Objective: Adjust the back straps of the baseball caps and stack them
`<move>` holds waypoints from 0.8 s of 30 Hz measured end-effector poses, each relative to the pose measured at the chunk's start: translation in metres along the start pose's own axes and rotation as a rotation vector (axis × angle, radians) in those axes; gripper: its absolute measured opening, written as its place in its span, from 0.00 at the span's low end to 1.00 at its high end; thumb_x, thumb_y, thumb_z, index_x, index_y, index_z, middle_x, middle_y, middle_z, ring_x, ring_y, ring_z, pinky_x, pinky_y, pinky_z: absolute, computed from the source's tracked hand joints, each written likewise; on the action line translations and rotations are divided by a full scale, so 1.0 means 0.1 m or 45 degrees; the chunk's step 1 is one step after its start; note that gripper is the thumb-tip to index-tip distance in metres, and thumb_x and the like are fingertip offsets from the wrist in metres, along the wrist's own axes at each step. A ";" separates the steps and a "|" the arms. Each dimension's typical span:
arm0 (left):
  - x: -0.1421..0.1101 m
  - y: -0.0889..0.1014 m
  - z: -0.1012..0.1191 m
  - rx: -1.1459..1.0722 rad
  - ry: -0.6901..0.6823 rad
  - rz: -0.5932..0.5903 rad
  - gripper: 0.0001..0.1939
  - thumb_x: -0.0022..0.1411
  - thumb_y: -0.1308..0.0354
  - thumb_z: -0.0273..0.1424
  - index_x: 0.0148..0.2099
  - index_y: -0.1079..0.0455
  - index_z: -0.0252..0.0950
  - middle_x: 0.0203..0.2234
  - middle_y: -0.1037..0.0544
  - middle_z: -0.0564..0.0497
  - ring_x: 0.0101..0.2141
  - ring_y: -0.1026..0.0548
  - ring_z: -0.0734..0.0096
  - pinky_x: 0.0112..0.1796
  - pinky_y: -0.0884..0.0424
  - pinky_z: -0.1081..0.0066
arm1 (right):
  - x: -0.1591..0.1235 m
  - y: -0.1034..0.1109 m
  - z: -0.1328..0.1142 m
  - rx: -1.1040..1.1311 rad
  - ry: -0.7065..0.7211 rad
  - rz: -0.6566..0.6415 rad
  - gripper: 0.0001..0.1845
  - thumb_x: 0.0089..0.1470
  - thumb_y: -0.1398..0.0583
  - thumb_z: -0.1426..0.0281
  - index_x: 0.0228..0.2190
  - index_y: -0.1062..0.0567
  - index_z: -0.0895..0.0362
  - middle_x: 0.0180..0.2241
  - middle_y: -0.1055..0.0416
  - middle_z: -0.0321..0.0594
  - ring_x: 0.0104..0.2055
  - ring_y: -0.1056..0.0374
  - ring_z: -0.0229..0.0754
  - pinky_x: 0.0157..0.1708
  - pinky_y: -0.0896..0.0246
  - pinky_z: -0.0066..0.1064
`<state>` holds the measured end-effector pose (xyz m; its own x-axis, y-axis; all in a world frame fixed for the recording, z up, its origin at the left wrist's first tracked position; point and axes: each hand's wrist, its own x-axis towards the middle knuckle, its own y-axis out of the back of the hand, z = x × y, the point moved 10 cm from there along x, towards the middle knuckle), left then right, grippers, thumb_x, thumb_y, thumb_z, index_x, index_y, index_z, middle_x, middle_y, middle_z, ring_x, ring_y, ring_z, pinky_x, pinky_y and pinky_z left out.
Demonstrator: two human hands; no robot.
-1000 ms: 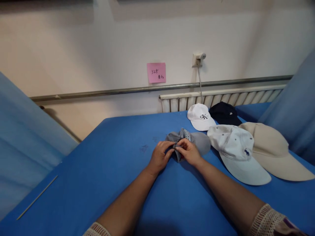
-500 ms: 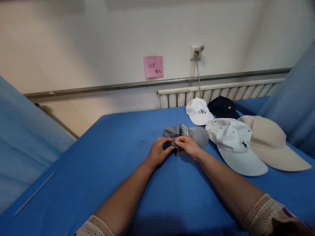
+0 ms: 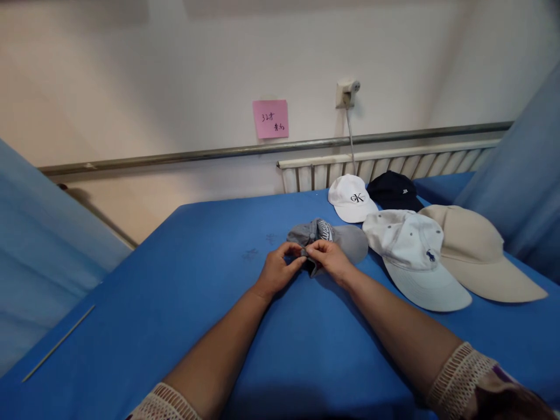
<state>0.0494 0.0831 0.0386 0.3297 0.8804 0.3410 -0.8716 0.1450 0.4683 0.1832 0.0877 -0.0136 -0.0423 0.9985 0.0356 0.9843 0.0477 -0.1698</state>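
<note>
A grey baseball cap (image 3: 353, 242) with white lettering lies on its side on the blue-covered table (image 3: 196, 256), brim to the right. Both hands pinch its back strap (image 3: 303, 253) at the near edge of the opening. Thumb and fingers of my left hand (image 3: 277, 271) close on the strap from the left. My right hand (image 3: 330, 261) grips it from the right, the fingertips of the two hands almost touching. What the fingertips cover of the strap and its fastening is hidden.
To the right lie a white cap (image 3: 350, 198), a navy cap (image 3: 394, 191), a pale cap (image 3: 406, 245) and a beige long-brimmed cap (image 3: 470, 236). A thin stick (image 3: 59, 343) lies at the left. Behind are a radiator (image 3: 324, 175) and a metal rail (image 3: 196, 155); curtains (image 3: 39, 251) hang at both sides.
The view has shifted slightly. My fingertips have moved a little on the strap, and the dark fastening that showed between them is now mostly covered.
</note>
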 end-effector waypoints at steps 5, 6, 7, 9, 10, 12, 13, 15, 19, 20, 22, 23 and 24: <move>-0.01 -0.01 -0.01 0.007 -0.007 -0.010 0.11 0.56 0.38 0.33 0.42 0.24 0.38 0.34 0.19 0.50 0.36 0.23 0.66 0.43 0.28 0.67 | 0.02 0.04 0.00 -0.053 0.032 0.028 0.16 0.43 0.33 0.57 0.25 0.26 0.58 0.22 0.31 0.33 0.23 0.39 0.34 0.24 0.43 0.27; -0.01 0.00 -0.01 0.029 -0.017 0.002 0.11 0.56 0.38 0.33 0.42 0.24 0.39 0.34 0.19 0.50 0.36 0.23 0.66 0.43 0.28 0.67 | 0.02 0.04 -0.02 -0.059 0.066 0.020 0.16 0.43 0.34 0.58 0.25 0.27 0.57 0.23 0.30 0.34 0.24 0.37 0.35 0.27 0.40 0.29; -0.01 0.00 -0.01 0.049 -0.022 0.009 0.11 0.56 0.39 0.32 0.42 0.24 0.39 0.34 0.19 0.50 0.36 0.23 0.66 0.42 0.28 0.67 | 0.02 0.02 -0.04 -0.058 0.105 0.000 0.15 0.43 0.34 0.59 0.27 0.27 0.57 0.25 0.29 0.35 0.26 0.35 0.36 0.30 0.38 0.30; -0.01 0.02 -0.01 0.083 -0.014 0.018 0.10 0.56 0.39 0.31 0.41 0.24 0.38 0.33 0.19 0.50 0.35 0.23 0.67 0.41 0.29 0.68 | 0.00 -0.05 -0.09 -0.061 0.191 -0.082 0.14 0.43 0.34 0.63 0.32 0.26 0.56 0.30 0.26 0.37 0.32 0.31 0.39 0.36 0.35 0.33; -0.01 0.03 -0.02 0.099 -0.006 0.026 0.09 0.55 0.40 0.31 0.40 0.25 0.38 0.32 0.20 0.50 0.34 0.23 0.67 0.40 0.29 0.69 | -0.01 -0.09 -0.11 -0.082 0.234 -0.127 0.15 0.43 0.34 0.65 0.35 0.26 0.55 0.34 0.25 0.38 0.35 0.30 0.40 0.39 0.35 0.34; 0.00 0.04 -0.03 0.114 0.004 0.044 0.08 0.54 0.40 0.30 0.38 0.26 0.37 0.31 0.21 0.51 0.33 0.24 0.68 0.38 0.29 0.70 | -0.03 -0.14 -0.14 -0.190 0.308 -0.174 0.18 0.43 0.35 0.68 0.40 0.26 0.54 0.39 0.25 0.39 0.38 0.30 0.40 0.40 0.35 0.34; 0.00 0.04 -0.03 0.099 0.010 0.051 0.07 0.54 0.40 0.30 0.37 0.26 0.36 0.30 0.21 0.51 0.33 0.24 0.69 0.38 0.29 0.70 | -0.04 -0.15 -0.14 -0.266 0.338 -0.168 0.18 0.45 0.36 0.69 0.41 0.26 0.54 0.40 0.25 0.39 0.38 0.30 0.40 0.40 0.35 0.34; 0.01 0.03 -0.07 0.017 0.047 0.061 0.06 0.53 0.40 0.30 0.36 0.27 0.36 0.29 0.21 0.51 0.32 0.24 0.69 0.37 0.29 0.71 | -0.03 -0.13 -0.14 -0.410 0.388 -0.122 0.16 0.47 0.38 0.70 0.41 0.25 0.55 0.39 0.25 0.39 0.38 0.30 0.40 0.39 0.35 0.34; 0.00 0.01 -0.12 -0.123 0.121 0.102 0.08 0.54 0.40 0.30 0.38 0.27 0.35 0.31 0.20 0.50 0.33 0.23 0.69 0.38 0.28 0.70 | 0.00 -0.10 -0.11 -0.534 0.444 -0.073 0.14 0.49 0.40 0.70 0.40 0.25 0.55 0.37 0.25 0.39 0.37 0.30 0.41 0.40 0.34 0.35; 0.00 0.01 -0.09 -0.093 0.098 0.096 0.09 0.55 0.40 0.30 0.40 0.26 0.36 0.33 0.20 0.50 0.34 0.23 0.68 0.40 0.28 0.69 | 0.01 -0.09 -0.11 -0.548 0.454 -0.057 0.14 0.49 0.40 0.70 0.40 0.25 0.55 0.37 0.25 0.39 0.38 0.30 0.41 0.40 0.34 0.35; -0.02 0.00 0.00 0.028 0.009 0.074 0.11 0.56 0.40 0.29 0.43 0.25 0.40 0.36 0.19 0.50 0.38 0.23 0.65 0.43 0.29 0.67 | 0.00 -0.08 -0.13 -0.594 0.476 -0.018 0.14 0.49 0.41 0.71 0.40 0.25 0.54 0.37 0.25 0.38 0.40 0.30 0.42 0.42 0.34 0.36; -0.03 0.00 0.05 0.099 -0.040 0.068 0.12 0.56 0.40 0.29 0.44 0.24 0.42 0.38 0.19 0.50 0.39 0.23 0.64 0.45 0.29 0.66 | -0.01 -0.07 -0.15 -0.628 0.490 -0.001 0.14 0.49 0.41 0.71 0.40 0.25 0.54 0.38 0.25 0.38 0.41 0.30 0.43 0.44 0.35 0.37; -0.05 0.00 0.10 0.164 -0.080 0.073 0.13 0.57 0.40 0.29 0.45 0.24 0.43 0.39 0.19 0.50 0.41 0.23 0.63 0.46 0.30 0.66 | -0.03 -0.08 -0.18 -0.668 0.506 0.014 0.14 0.49 0.41 0.71 0.40 0.25 0.53 0.38 0.25 0.38 0.42 0.30 0.43 0.45 0.36 0.37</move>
<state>0.0509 0.0744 0.0450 0.3061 0.8548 0.4190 -0.8374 0.0325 0.5456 0.1787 0.0839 0.0049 -0.0645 0.9076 0.4148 0.9415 -0.0824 0.3268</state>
